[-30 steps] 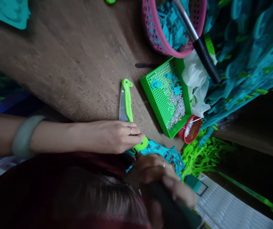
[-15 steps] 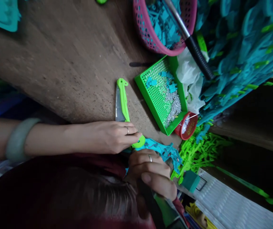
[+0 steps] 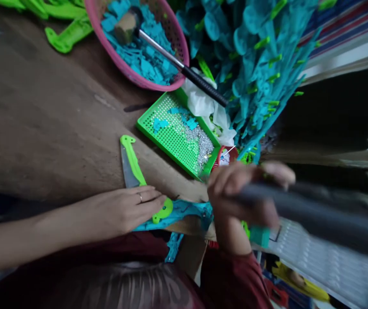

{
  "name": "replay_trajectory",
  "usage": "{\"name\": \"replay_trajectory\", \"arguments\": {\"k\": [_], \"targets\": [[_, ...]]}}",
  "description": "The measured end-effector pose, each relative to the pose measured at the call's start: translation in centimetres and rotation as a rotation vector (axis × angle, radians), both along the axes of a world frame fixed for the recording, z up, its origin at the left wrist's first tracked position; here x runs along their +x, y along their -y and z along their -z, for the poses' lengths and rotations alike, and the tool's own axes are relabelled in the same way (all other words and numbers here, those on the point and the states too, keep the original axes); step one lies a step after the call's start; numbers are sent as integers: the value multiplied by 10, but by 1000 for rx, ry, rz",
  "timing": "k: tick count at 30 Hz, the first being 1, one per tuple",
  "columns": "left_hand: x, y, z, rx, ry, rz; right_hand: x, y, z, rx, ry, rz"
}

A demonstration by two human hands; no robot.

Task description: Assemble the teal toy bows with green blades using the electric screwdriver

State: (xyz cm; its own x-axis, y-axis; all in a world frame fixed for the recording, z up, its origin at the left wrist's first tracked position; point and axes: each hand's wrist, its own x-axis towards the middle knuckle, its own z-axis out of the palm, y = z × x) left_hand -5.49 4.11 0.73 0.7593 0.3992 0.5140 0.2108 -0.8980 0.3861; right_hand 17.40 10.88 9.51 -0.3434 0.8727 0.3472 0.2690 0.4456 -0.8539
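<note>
My left hand (image 3: 129, 210) presses its closed fingers down on a green-handled blade (image 3: 134, 167). The grey blade points away from me. By my fingertips, the handle's round green end lies over a teal plastic part (image 3: 184, 212) near the table edge. Raised at the right, my right hand (image 3: 238, 199) wraps around a long dark tool (image 3: 300, 210). Motion smears that tool, and its working end cannot be made out.
Ahead stands a green perforated tray (image 3: 167, 150) with small silver pieces and teal bits. Behind it, a hammer (image 3: 200, 83) lies across a pink basket (image 3: 107, 56) of teal parts. A red basket (image 3: 216, 159) and a heap of teal pieces (image 3: 251, 51) are at right.
My right hand has lifted up and to the right with the dark tool, away from the teal part. My left hand stays on the green-handled blade. The view has shifted right.
</note>
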Motion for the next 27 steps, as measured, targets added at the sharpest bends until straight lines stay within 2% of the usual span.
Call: {"name": "replay_trajectory", "arguments": {"k": [1,2,3,5,7,10,18,24,27], "targets": [[1,1,0,14,-3,-13,-1,-19,5,170,-226,170],[3,2,0,26,-6,-29,-2,-37,13,243,-349,286],[4,4,-1,38,-5,-48,-3,-51,21,255,-401,364],[6,6,-1,72,-3,-74,-5,-69,37,199,-395,433],[7,8,-1,93,-19,-92,-4,-73,48,162,-367,447],[8,9,-1,92,-24,-93,-2,-70,54,169,-350,456],[8,14,-4,211,-53,-149,-1,-70,56,160,-310,481],[8,17,-3,268,-49,-174,-1,-73,60,169,-367,505],[10,17,-3,268,-47,-172,-4,-72,52,175,-413,475]]}}
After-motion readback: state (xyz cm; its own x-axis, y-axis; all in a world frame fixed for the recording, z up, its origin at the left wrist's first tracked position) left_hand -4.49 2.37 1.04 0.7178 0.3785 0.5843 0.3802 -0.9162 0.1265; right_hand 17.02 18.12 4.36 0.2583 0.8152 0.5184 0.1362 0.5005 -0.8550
